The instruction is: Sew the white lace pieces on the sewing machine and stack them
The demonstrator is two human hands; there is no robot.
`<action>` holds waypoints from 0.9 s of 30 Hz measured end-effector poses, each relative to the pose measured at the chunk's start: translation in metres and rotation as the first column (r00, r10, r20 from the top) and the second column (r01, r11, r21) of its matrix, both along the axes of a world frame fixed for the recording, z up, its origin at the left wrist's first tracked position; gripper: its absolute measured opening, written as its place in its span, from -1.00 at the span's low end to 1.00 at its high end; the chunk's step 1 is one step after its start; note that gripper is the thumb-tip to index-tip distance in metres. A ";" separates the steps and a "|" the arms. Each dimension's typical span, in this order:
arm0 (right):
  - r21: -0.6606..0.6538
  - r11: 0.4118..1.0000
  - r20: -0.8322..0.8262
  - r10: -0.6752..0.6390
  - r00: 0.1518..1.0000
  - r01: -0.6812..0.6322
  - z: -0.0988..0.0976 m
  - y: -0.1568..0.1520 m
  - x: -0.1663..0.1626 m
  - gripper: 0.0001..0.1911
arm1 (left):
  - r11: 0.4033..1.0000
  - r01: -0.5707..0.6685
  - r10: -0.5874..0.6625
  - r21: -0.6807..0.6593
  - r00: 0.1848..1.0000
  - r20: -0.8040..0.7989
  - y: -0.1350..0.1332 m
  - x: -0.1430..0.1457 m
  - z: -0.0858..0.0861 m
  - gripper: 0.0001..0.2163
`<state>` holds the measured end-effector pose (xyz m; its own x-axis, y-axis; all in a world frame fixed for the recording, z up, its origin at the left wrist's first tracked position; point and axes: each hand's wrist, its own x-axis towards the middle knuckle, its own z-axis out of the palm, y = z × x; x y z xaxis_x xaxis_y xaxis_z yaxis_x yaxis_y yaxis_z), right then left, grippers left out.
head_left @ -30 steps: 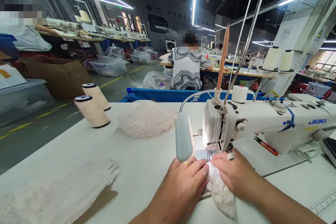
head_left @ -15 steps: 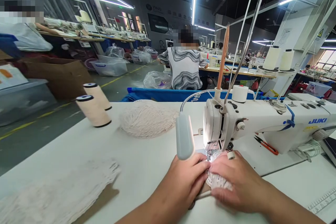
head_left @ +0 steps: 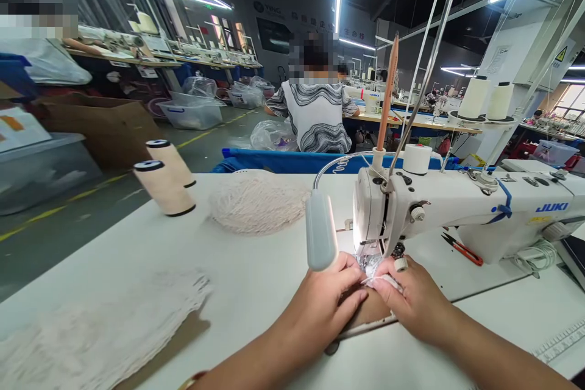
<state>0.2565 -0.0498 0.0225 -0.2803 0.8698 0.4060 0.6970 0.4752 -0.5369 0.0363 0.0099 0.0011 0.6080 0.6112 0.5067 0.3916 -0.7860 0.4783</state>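
A small piece of white lace fabric (head_left: pixel 389 281) lies under the needle area of the white sewing machine (head_left: pixel 439 207). My right hand (head_left: pixel 414 295) is closed on its near edge, thumb and fingers pinching it. From the left, my left hand (head_left: pixel 331 292) pinches the fabric's other side, fingertips almost meeting the right hand's. The grey lamp head (head_left: pixel 321 230) hangs just above my left hand and lights the needle area. The presser foot and stitch line are mostly hidden by my fingers.
Lace piles lie at the table's middle (head_left: pixel 258 204) and near left (head_left: pixel 105 329). Two thread cones (head_left: pixel 167 189) stand at the left edge. Orange-handled thread snips (head_left: pixel 464 250) lie beside the machine, a ruler (head_left: pixel 560 341) at right. A person (head_left: pixel 317 109) sits ahead with their back turned.
My right hand has gone from lying fairly flat over the lace to pinching its near edge. The lace that hung toward me is now gathered up, baring the brown plate beneath.
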 end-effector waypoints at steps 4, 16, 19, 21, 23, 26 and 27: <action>0.071 0.986 0.240 0.128 0.962 -0.149 0.003 -0.003 0.002 -0.79 | 0.993 0.041 -0.042 0.107 0.999 0.004 -0.004 -0.004 -0.002 -0.70; 0.025 0.984 0.405 0.149 0.902 -0.174 0.002 -0.011 0.008 -0.74 | 0.945 0.068 -0.055 0.319 0.997 -0.051 -0.017 -0.009 -0.003 -0.69; 0.033 0.987 0.393 0.134 0.910 -0.160 0.000 -0.009 0.007 -0.81 | 0.931 0.059 -0.042 0.360 0.998 -0.054 -0.011 -0.009 0.001 -0.70; 0.044 0.987 0.388 0.129 0.913 -0.158 0.000 -0.008 0.006 -0.87 | 0.923 0.058 -0.028 0.380 0.996 -0.085 -0.007 -0.009 0.007 -0.70; 0.051 0.986 0.388 0.129 0.912 -0.161 0.000 -0.009 0.005 -0.91 | 0.922 0.063 -0.015 0.383 0.992 -0.127 -0.007 -0.009 0.012 -0.71; 0.056 0.984 0.386 0.136 0.912 -0.170 0.001 -0.009 0.003 -0.91 | 0.923 0.084 -0.038 0.375 0.991 -0.129 -0.009 -0.010 0.010 -0.77; 0.056 0.984 0.381 0.138 0.914 -0.171 0.001 -0.009 0.002 -0.90 | 0.924 0.088 -0.048 0.372 0.992 -0.117 -0.009 -0.010 0.008 -0.79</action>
